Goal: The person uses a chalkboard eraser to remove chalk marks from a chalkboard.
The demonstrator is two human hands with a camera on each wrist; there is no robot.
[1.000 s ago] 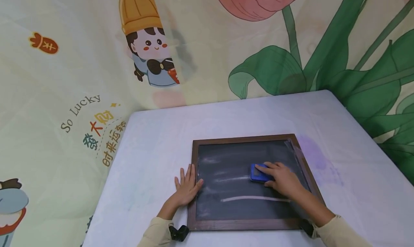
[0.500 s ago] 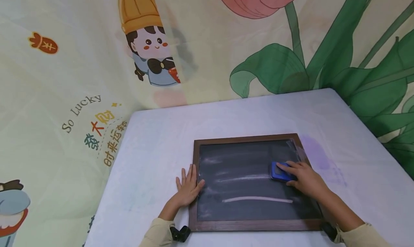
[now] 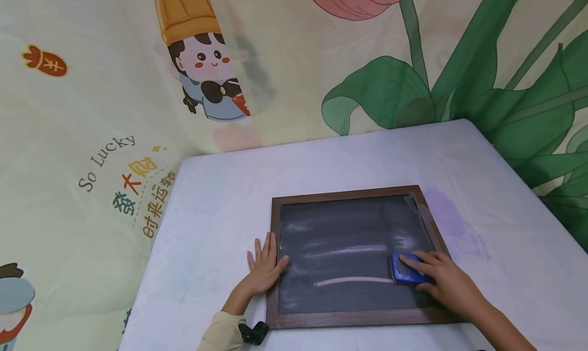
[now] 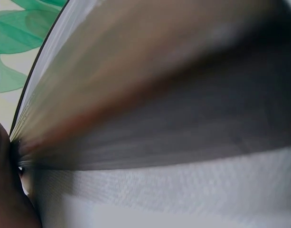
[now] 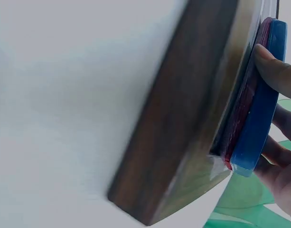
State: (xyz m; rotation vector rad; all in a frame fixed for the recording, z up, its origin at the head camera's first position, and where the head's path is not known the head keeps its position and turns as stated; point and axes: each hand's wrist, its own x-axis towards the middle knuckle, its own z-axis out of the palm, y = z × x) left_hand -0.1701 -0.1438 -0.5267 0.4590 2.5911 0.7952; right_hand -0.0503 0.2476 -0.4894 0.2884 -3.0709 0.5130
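A blackboard (image 3: 340, 228) in a dark wooden frame lies on the table. My right hand (image 3: 452, 282) grips a blue chalkboard eraser (image 3: 404, 270) against the board's right part, over the right end of a white chalk line (image 3: 349, 280). In the right wrist view the thumb lies along the side of the eraser (image 5: 261, 109), above its dark red felt. My left hand (image 3: 264, 269) rests with straight fingers on the board's left frame edge. Faint chalk smears (image 3: 349, 251) cross the board above the line. The left wrist view is mostly blurred frame edge.
The table (image 3: 220, 198) has a white cover with a purple stain (image 3: 445, 213) right of the board. A black wrist device (image 3: 254, 333) sits at the left sleeve. Behind the table hangs a printed backdrop (image 3: 285, 75).
The right hand slid the eraser rightward across the board, then down toward the chalk line, whose right end is now covered. The left hand stayed on the frame.
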